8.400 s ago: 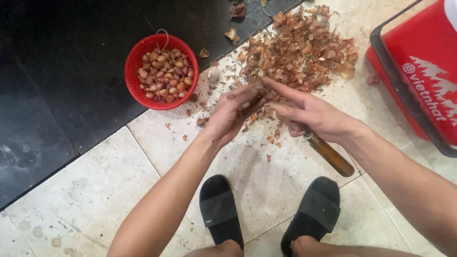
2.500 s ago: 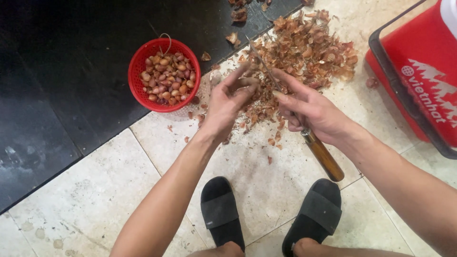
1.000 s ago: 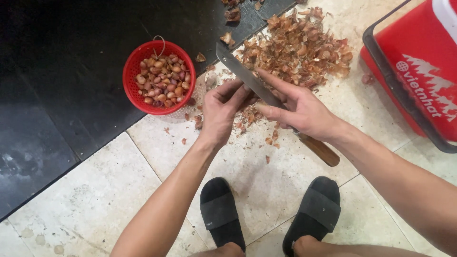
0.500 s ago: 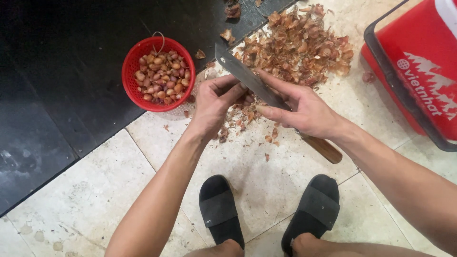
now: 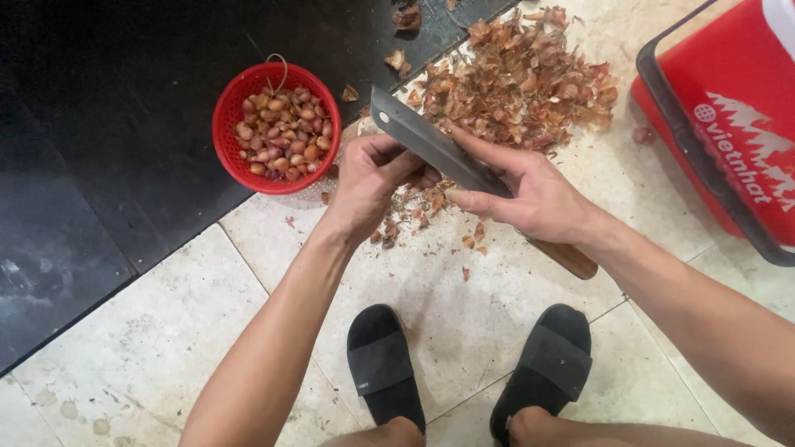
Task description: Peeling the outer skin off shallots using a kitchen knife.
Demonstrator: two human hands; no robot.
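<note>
Head view: looking straight down at a person squatting over a pale tiled floor (image 5: 464, 331), both bare forearms reaching forward.
Right hand: the right hand (image 5: 530, 194) is closed around a cleaver-style knife (image 5: 431, 149), fingers wrapped where the blade meets the wooden handle, whose end juts out behind the wrist.
Knife position: the steel blade slants up and to the left, its squared tip near the rim of the basket, its edge lying across the left hand's fingers.
Left hand: the left hand (image 5: 373, 182) is curled shut just under the blade, fingertips pressed together on something small; what it pinches is hidden by the fingers and the blade, so I cannot tell what it is.
Basket: a round red plastic basket (image 5: 228, 136) sits on the dark floor section at the left, filled with small shallots (image 5: 281, 132) with brownish-pink skins.
Peelings: a heap of dry papery shallot skins (image 5: 522, 79) lies beyond the hands, with loose scraps scattered on the tile under them.
Red box: a red plastic container (image 5: 729, 124) with a dark rim stands at the right edge, well apart from the hands.
Feet: two black slide sandals (image 5: 381, 364) are planted on the tile near the bottom, below the hands.
</note>
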